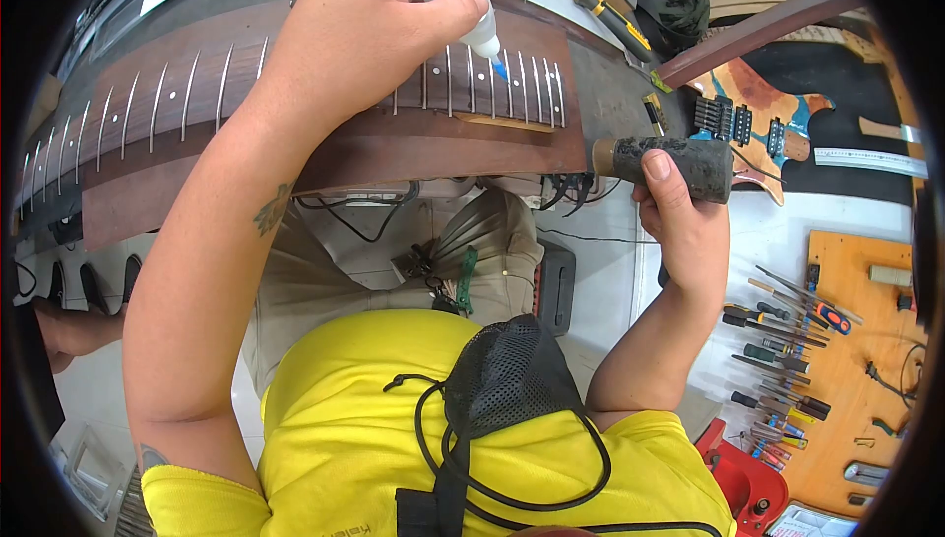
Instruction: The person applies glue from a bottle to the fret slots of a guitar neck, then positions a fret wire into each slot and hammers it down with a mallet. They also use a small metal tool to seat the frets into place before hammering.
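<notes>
My left hand (379,20) pinches a small white glue bottle (480,37) with an orange label, tilted downward. Its blue nozzle is right at the frets near the right end of a dark wooden fretboard (340,116). Metal frets and white dot inlays run along the board, which lies on a flat reddish-brown wooden panel (345,168). Closed around a mallet, my right hand (684,212) is off the panel's right end. The mallet has a thick, worn black cylindrical head (689,168) with a tan end facing left; my thumb lies across it.
Yellow-and-black pliers (615,20) lie behind the fretboard. To the right are a long reddish wooden bar (758,35), a blue-and-wood guitar body (743,109) and a steel ruler (866,161). Files and screwdrivers (783,360) line an orange board (837,409). Another person's leg (74,330) shows at left.
</notes>
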`<state>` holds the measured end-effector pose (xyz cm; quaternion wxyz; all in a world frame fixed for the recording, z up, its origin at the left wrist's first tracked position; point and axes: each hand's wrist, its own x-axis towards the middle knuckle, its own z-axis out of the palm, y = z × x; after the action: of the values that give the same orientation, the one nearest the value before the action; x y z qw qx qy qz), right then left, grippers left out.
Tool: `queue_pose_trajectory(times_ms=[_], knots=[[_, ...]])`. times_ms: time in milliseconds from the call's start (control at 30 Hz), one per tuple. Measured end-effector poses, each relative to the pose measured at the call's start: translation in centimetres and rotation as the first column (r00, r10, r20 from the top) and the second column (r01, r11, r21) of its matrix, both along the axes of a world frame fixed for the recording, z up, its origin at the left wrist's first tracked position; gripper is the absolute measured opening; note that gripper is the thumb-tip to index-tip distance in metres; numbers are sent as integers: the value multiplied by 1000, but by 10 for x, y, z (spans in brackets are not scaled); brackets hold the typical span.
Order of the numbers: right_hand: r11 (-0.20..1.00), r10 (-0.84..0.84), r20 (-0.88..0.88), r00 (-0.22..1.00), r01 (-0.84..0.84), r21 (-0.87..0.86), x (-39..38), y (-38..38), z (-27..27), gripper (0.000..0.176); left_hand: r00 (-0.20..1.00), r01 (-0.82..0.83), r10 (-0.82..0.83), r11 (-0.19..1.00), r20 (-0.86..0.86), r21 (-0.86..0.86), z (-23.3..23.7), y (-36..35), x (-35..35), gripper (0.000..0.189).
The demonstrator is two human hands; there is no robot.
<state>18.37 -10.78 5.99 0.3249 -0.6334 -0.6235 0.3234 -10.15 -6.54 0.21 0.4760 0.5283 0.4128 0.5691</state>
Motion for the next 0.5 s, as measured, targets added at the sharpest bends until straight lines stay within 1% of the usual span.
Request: queue_pose_trajectory(times_ms=[33,100,133,200,333,400,500], knots=[[1000,-1,0,1000,1,0,0,0,0,45,1000,1,-1,1000,0,0,3,0,1,37],[1000,9,5,1000,-9,12,-2,0,-1,44,995,-67,58,992,-79,-104,9,-1,4,38],[1000,9,5,1000,-9,12,-3,0,-2,44,995,-67,59,992,-79,-104,7,0,3,38],[1000,9,4,1000,-10,17,-4,-1,-3,43,1000,7,-6,1000,-15,26,-1,0,-1,38],[1000,17,33,999,-17,-12,-2,0,-2,42,999,-11,13,998,-40,56,3,-1,0,38],[999,27,-4,1000,-27,-44,-2,-1,-1,40,985,-97,82,990,-150,-101,12,-1,3,39],[998,30,-18,999,-31,-49,-3,-1,-2,39,985,-99,83,990,-151,-103,12,-1,3,39]])
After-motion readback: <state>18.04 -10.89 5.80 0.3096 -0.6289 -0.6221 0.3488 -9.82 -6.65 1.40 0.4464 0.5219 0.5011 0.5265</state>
